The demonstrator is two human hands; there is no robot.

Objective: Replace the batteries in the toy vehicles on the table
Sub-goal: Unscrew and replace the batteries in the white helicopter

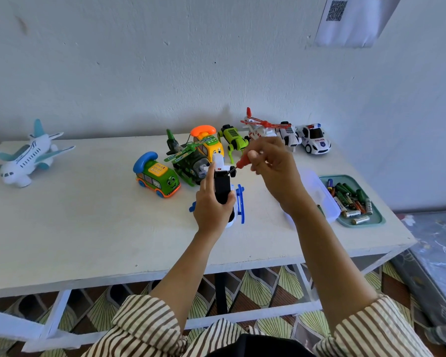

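My left hand (pixel 211 204) grips a white and blue toy helicopter (pixel 238 202) turned belly-up above the table, its black underside facing me. One finger of that hand stretches up along the toy's side. My right hand (pixel 273 166) holds a small red-handled screwdriver (pixel 242 162) whose tip points down-left at the far end of the black underside. A teal tray (pixel 379 215) at the right holds several loose batteries (pixel 350 199).
On the white table (pixel 101 228) stand a white plane (pixel 26 158), a green bus phone (pixel 157 176), a dark green helicopter (pixel 188 161), a yellow bus phone (pixel 209 143), a green robot dog (pixel 233 137), a red and white helicopter (pixel 263 127) and a police car (pixel 314 139). A clear plastic box (pixel 317 191) sits beside the tray.
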